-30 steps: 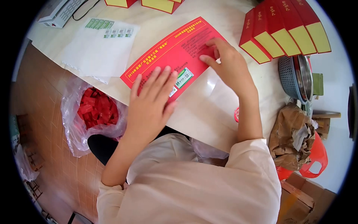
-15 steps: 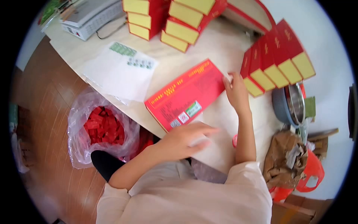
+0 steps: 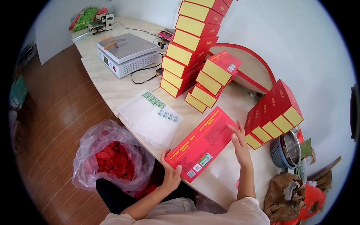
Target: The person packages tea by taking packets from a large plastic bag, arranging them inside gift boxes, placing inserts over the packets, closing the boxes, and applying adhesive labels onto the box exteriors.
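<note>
A flat red gift box (image 3: 204, 140) with yellow lettering lies at a slant on the table in front of me, printed face up. White and green labels show near its lower edge. My left hand (image 3: 171, 178) grips the box's near left corner, thumb on top and fingers around the end. At the opposite end, my right hand (image 3: 240, 144) has its fingertips over the box's edge. Just beyond the box, to the left, lies a white sheet (image 3: 150, 118) with rows of green and white stickers.
Tall stacks of red-and-yellow boxes (image 3: 187, 37) stand at the back, and more boxes (image 3: 275, 112) lean at right. A hot-plate-like device (image 3: 129, 48) sits far left. Below the table edge is a plastic bag (image 3: 86, 165) of red packets. Bowls (image 3: 290, 148) and brown paper (image 3: 283, 195) are at right.
My left hand has moved from above the table onto the box's left end. My right hand stays at the other end. The view has tilted up, showing more of the table's back.
</note>
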Demonstrator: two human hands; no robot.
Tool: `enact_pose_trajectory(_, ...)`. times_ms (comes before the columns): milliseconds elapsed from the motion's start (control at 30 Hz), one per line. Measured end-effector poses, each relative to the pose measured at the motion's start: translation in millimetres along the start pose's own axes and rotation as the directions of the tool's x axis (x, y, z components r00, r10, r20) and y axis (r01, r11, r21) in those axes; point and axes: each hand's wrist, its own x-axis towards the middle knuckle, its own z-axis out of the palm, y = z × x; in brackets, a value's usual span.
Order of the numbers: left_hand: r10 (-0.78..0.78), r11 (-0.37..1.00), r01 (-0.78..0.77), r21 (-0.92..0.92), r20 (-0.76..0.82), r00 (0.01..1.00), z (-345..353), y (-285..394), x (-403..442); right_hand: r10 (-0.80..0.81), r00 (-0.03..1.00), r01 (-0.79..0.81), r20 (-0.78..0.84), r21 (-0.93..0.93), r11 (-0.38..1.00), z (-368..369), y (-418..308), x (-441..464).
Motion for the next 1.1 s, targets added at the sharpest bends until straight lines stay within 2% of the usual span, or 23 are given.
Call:
enact_pose_trajectory(33,-0.003,0.996,0.002,-0.093,-0.003,1.0,6,5,2,-0.001,1.0,0.001,-0.012,0.0,1.0,3,-14,1)
enact_pose_trajectory(67,0.0,0.995,0.001,-0.096,0.011,1.0,13,9,4,0.016,0.996,-0.034,0.09,0.204,0.978,5,-27,2)
enact_pose_trajectory(100,0.081,0.995,-0.079,-0.063,0.024,0.996,23,13,6,0.012,0.981,-0.088,0.191,0.393,0.915,8,-36,3)
enact_pose_trajectory(133,0.163,0.986,-0.162,-0.036,0.039,0.986,32,18,9,-0.005,0.985,-0.075,0.17,0.462,0.884,14,-26,6)
enact_pose_trajectory(200,0.09,0.995,-0.089,-0.045,0.014,0.996,43,32,16,0.054,0.992,-0.097,0.114,0.415,0.905,24,-25,13)
enact_pose_trajectory(233,-0.016,0.993,0.011,-0.118,-0.036,0.999,44,25,18,0.147,0.984,-0.177,0.103,0.44,0.88,26,-31,9)
enact_pose_trajectory(267,-0.12,0.976,0.102,-0.191,-0.08,0.99,43,17,25,0.117,0.982,-0.171,0.147,0.445,0.879,29,-26,6)
enact_pose_trajectory(333,-0.09,0.988,0.079,-0.131,-0.087,0.992,36,4,20,0.137,0.977,-0.183,0.16,0.322,0.929,39,-17,-7)
enact_pose_trajectory(433,-0.223,0.958,0.204,-0.199,-0.077,0.972,28,6,24,0.341,0.934,-0.356,0.103,0.29,0.888,46,12,-24)
enact_pose_trajectory(467,-0.311,0.936,0.293,-0.193,-0.07,0.948,28,7,26,0.354,0.929,-0.369,0.104,0.285,0.885,47,16,-29)
enact_pose_trajectory(533,-0.47,0.873,0.455,-0.176,-0.057,0.881,28,8,32,0.563,0.796,-0.595,0.223,0.463,0.657,50,22,-36)
enact_pose_trajectory(567,-0.422,0.899,0.414,-0.143,-0.034,0.906,31,9,34,0.593,0.74,-0.667,0.317,0.456,0.588,52,26,-41)
enact_pose_trajectory(600,-0.427,0.897,0.419,-0.14,-0.03,0.904,31,7,35,0.599,0.736,-0.67,0.315,0.458,0.584,51,26,-44)
enact_pose_trajectory(667,-0.375,0.913,0.386,-0.128,0.106,0.921,29,-3,37,0.598,0.697,-0.704,0.395,0.533,0.469,44,22,-50)
enact_pose_trajectory(700,-0.374,0.909,0.394,-0.134,0.151,0.915,27,-7,38,0.605,0.692,-0.709,0.394,0.53,0.465,42,24,-54)
enact_pose_trajectory(733,-0.376,0.908,0.396,-0.136,0.153,0.914,28,-8,33,0.594,0.677,-0.714,0.435,0.581,0.39,41,26,-56)
enact_pose_trajectory(767,-0.327,0.921,0.351,-0.168,0.153,0.932,29,-7,25,0.575,0.667,-0.714,0.474,0.626,0.313,39,28,-57)
enact_pose_trajectory(800,-0.276,0.932,0.302,-0.198,0.15,0.949,30,2,23,0.571,0.67,-0.712,0.474,0.627,0.316,36,25,-58)
enact_pose_trajectory(867,-0.24,0.934,0.27,-0.235,0.148,0.959,29,24,17,0.459,0.798,-0.587,0.39,0.676,0.446,31,6,-64)
enact_pose_trajectory(933,-0.1,0.953,0.175,-0.249,0.288,0.952,20,35,19,0.341,0.891,-0.44,0.301,0.758,0.481,18,-6,-63)
enact_pose_trajectory(1000,0.041,0.971,0.043,-0.236,0.34,0.94,15,50,34,0.284,0.945,-0.285,0.163,0.834,0.472,8,-22,-45)
enact_pose_trajectory(1067,0.034,0.978,0.038,-0.204,0.339,0.94,16,58,47,0.211,0.974,-0.182,0.079,0.826,0.534,-6,-36,-12)
enact_pose_trajectory(1100,0.04,0.99,0.0,-0.142,0.277,0.96,21,59,51,0.196,0.98,-0.127,0.021,0.827,0.548,-8,-47,10)
